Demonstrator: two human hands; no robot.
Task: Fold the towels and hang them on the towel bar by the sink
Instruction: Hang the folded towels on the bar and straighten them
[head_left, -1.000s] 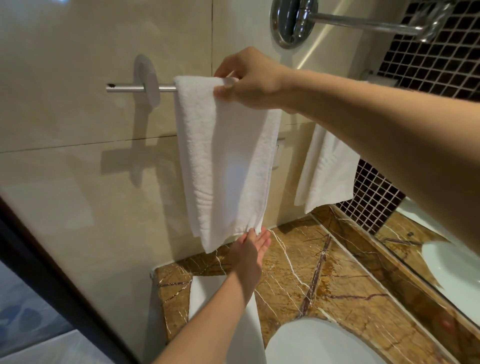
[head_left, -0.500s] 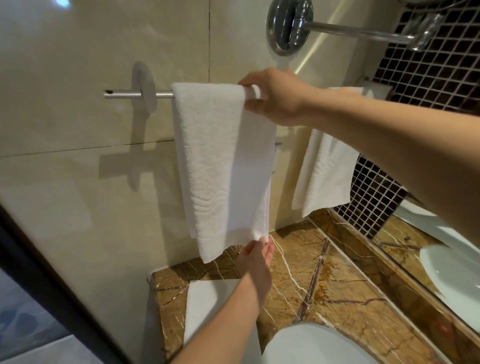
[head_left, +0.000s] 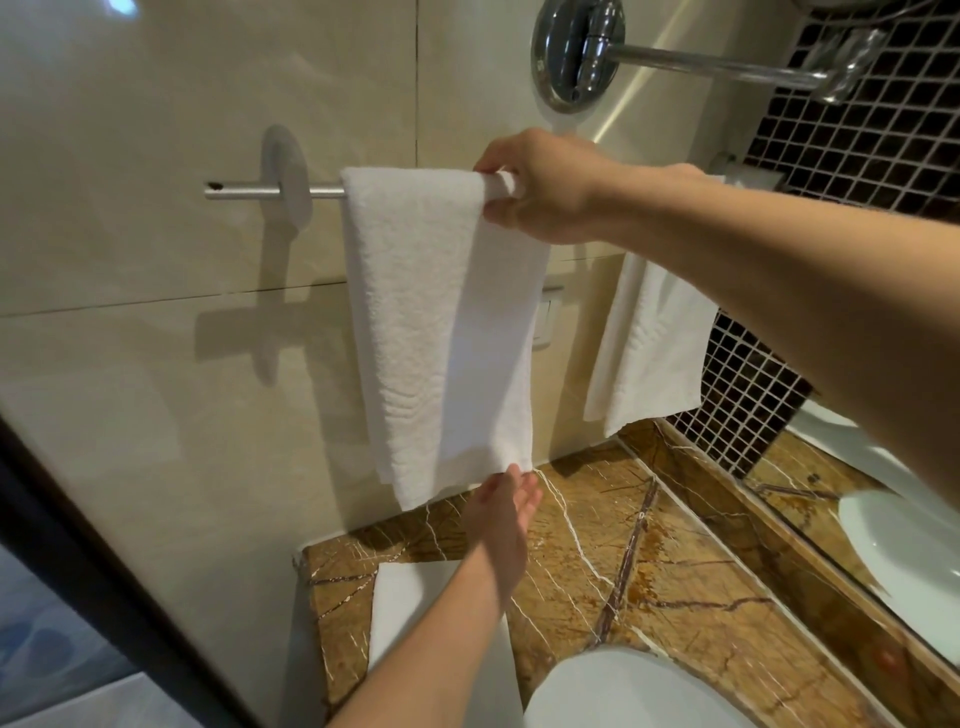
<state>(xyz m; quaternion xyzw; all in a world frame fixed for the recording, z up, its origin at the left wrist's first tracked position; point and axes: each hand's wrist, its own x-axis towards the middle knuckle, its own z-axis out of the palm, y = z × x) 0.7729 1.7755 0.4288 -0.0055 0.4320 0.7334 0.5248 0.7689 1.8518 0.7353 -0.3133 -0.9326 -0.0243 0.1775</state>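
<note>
Nearest, at the bottom edge, the white rim of the sink (head_left: 623, 691) sits in the brown marble bench (head_left: 701, 561). Left of it a flat towel (head_left: 405, 608) lies on the bench, partly hidden by the left forearm. The left hand (head_left: 501, 501) is raised above the bench with fingers straight and close together; its fingertips touch the lower right corner of the towel (head_left: 431, 322) and grip nothing. That towel is white, folded into a long strip, and hangs draped over the bar (head_left: 244, 189) against the beige wall, its bottom edge clear of the bench. At its top right the right hand (head_left: 545, 192) holds it, fingers curled over the fold on the bar, thumb below, pinching the cloth. Farther right along the wall 1 more towel, the far towel (head_left: 649, 353), hangs beside dark mosaic tiles (head_left: 857, 130). A mirror (head_left: 883, 545) runs along the bench's right side. Above, a chrome arm (head_left: 701, 65) juts from a round wall mount.
</note>
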